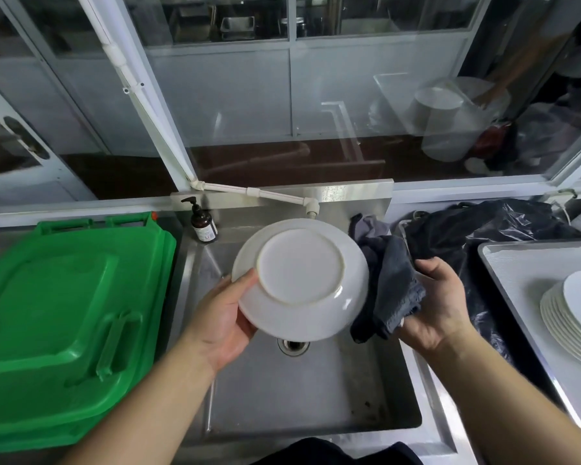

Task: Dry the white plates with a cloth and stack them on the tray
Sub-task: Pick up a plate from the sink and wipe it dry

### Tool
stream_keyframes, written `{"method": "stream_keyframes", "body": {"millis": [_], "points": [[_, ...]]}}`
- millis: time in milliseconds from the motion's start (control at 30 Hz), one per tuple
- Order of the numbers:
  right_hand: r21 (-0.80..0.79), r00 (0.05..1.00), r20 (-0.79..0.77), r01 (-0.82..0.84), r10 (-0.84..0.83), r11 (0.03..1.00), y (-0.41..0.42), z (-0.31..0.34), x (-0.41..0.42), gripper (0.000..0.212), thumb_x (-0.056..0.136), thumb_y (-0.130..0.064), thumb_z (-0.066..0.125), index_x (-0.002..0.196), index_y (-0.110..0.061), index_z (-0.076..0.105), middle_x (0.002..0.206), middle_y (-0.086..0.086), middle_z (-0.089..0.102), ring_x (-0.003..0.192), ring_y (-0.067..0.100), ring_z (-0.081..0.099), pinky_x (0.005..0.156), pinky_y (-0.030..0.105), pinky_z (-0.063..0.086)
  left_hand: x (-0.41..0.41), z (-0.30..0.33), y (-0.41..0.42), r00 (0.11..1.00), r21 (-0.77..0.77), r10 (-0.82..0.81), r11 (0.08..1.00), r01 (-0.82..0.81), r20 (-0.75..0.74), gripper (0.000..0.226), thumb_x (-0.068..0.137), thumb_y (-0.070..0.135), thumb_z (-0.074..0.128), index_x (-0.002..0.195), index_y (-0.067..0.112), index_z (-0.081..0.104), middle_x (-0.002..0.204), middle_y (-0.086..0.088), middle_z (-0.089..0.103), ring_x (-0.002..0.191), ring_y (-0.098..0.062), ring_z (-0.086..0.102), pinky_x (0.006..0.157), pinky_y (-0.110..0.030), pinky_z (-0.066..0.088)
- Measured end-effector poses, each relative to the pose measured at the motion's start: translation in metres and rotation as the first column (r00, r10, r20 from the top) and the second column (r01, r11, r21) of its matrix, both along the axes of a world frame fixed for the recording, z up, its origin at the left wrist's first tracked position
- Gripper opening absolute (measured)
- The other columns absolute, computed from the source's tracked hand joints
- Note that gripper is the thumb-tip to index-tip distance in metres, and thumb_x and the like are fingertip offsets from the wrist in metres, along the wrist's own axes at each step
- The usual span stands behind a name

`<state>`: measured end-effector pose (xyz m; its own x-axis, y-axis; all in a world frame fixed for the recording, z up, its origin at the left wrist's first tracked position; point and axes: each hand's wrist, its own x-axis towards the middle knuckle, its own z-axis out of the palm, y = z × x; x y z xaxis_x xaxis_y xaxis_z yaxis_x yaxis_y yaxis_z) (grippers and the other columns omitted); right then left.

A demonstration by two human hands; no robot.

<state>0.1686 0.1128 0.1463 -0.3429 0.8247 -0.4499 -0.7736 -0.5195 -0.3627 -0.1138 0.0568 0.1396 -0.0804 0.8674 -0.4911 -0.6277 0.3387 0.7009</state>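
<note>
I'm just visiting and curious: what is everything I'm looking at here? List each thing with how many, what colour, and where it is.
round white ceramic plate: one, white, held underside-up over the sink
grey cloth: one, dark grey, right of the held plate
stack of white plates: one stack, exact number unclear, white, on the tray at far right
flat metal tray: one, silver, far right
stainless steel sink: one, silver, centre
green plastic crate lid: one, green, left of the sink
brown pump bottle: one, brown, back left corner of the sink
black plastic bag: one, black, behind the tray
white pipe tap: one, white, above the sink
left hand: grips the plate's rim
right hand: holds the cloth
</note>
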Motion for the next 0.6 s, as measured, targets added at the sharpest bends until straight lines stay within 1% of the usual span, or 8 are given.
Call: {"method": "stream_keyframes", "body": {"millis": [67, 100, 200, 267, 333, 433, 533, 600], "points": [[0.044, 0.995, 0.032, -0.1, 0.099, 0.994, 0.001, 0.002, -0.002, 0.018, 0.078, -0.01, 0.07, 0.094, -0.002, 0.072, 0.074, 0.009, 0.069, 0.063, 0.02, 0.071, 0.061, 0.03, 0.063, 0.001, 0.001, -0.002, 1.0, 0.008, -0.018, 1.0, 0.018, 0.011, 0.053, 0.091, 0.021, 0.067, 0.142, 0.008, 0.064, 0.136, -0.02, 0.07, 0.121, -0.032, 0.071, 0.096, -0.043, 0.061], [0.065, 0.987, 0.092, -0.138, 0.132, 0.988, 0.002, 0.002, -0.004, 0.019, 0.079, -0.008, 0.071, 0.096, -0.001, 0.074, 0.075, 0.011, 0.072, 0.062, 0.022, 0.073, 0.06, 0.032, 0.064, 0.003, 0.001, -0.002, 1.0, 0.017, -0.025, 1.0, 0.024, 0.02, 0.05, 0.091, 0.02, 0.067, 0.14, 0.008, 0.066, 0.135, -0.021, 0.07, 0.12, -0.032, 0.072, 0.096, -0.043, 0.061], [0.087, 0.91, 0.384, -0.207, 0.159, 0.975, 0.004, 0.001, -0.008, 0.044, 0.084, -0.014, 0.074, 0.124, 0.005, 0.071, 0.113, 0.026, 0.076, 0.094, 0.037, 0.077, 0.086, 0.052, 0.066, 0.007, 0.004, -0.002, 0.998, 0.053, -0.05, 0.997, 0.048, 0.04, 0.046, 0.091, 0.015, 0.066, 0.136, 0.008, 0.069, 0.132, -0.02, 0.072, 0.116, -0.031, 0.074, 0.092, -0.042, 0.063], [0.079, 0.858, 0.487, -0.231, 0.164, 0.97, 0.005, -0.001, -0.008, 0.059, 0.08, -0.017, 0.08, 0.133, 0.006, 0.067, 0.127, 0.029, 0.073, 0.111, 0.045, 0.073, 0.095, 0.056, 0.063, 0.006, 0.006, -0.001, 0.997, 0.08, -0.073, 0.994, 0.07, 0.04, 0.043, 0.09, 0.013, 0.067, 0.132, 0.009, 0.071, 0.131, -0.021, 0.073, 0.114, -0.031, 0.074, 0.091, -0.043, 0.064], [0.081, 0.832, 0.527, -0.251, 0.172, 0.965, 0.007, -0.004, -0.005, 0.062, 0.078, -0.017, 0.083, 0.133, 0.006, 0.066, 0.127, 0.03, 0.072, 0.113, 0.046, 0.073, 0.089, 0.054, 0.065, 0.004, 0.008, -0.001, 0.995, 0.107, -0.092, 0.99, 0.089, 0.025, 0.043, 0.089, 0.01, 0.068, 0.132, 0.008, 0.071, 0.13, -0.022, 0.073, 0.114, -0.032, 0.074, 0.09, -0.043, 0.064], [0.092, 0.824, 0.547, -0.239, 0.152, 0.967, 0.01, -0.005, -0.003, 0.061, 0.078, -0.019, 0.084, 0.131, 0.005, 0.068, 0.121, 0.028, 0.075, 0.1, 0.041, 0.078, 0.079, 0.047, 0.065, 0.0, 0.012, -0.001, 0.987, 0.12, -0.159, 0.98, 0.157, 0.013, 0.048, 0.088, 0.006, 0.074, 0.136, 0.009, 0.068, 0.13, -0.021, 0.073, 0.114, -0.033, 0.074, 0.088, -0.044, 0.065], [0.049, 0.863, 0.493, -0.153, 0.11, 0.987, 0.014, -0.003, -0.008, 0.06, 0.078, -0.023, 0.083, 0.132, 0.001, 0.07, 0.121, 0.024, 0.077, 0.1, 0.037, 0.079, 0.078, 0.047, 0.066, 0.003, 0.014, -0.002, 0.975, 0.094, -0.222, 0.971, 0.219, 0.019, 0.037, 0.085, 0.006, 0.074, 0.122, 0.012, 0.078, 0.12, -0.018, 0.077, 0.106, -0.029, 0.077, 0.078, -0.039, 0.066], [0.025, 0.892, 0.445, -0.105, 0.083, 0.994, 0.015, 0.001, -0.014, 0.06, 0.078, -0.023, 0.083, 0.132, -0.001, 0.071, 0.123, 0.022, 0.077, 0.104, 0.037, 0.078, 0.08, 0.049, 0.066, 0.011, 0.014, -0.002, 0.983, 0.092, -0.175, 0.981, 0.171, 0.046, 0.03, 0.087, 0.004, 0.075, 0.114, 0.014, 0.082, 0.116, -0.016, 0.079, 0.102, -0.026, 0.078, 0.075, -0.036, 0.065]]}}
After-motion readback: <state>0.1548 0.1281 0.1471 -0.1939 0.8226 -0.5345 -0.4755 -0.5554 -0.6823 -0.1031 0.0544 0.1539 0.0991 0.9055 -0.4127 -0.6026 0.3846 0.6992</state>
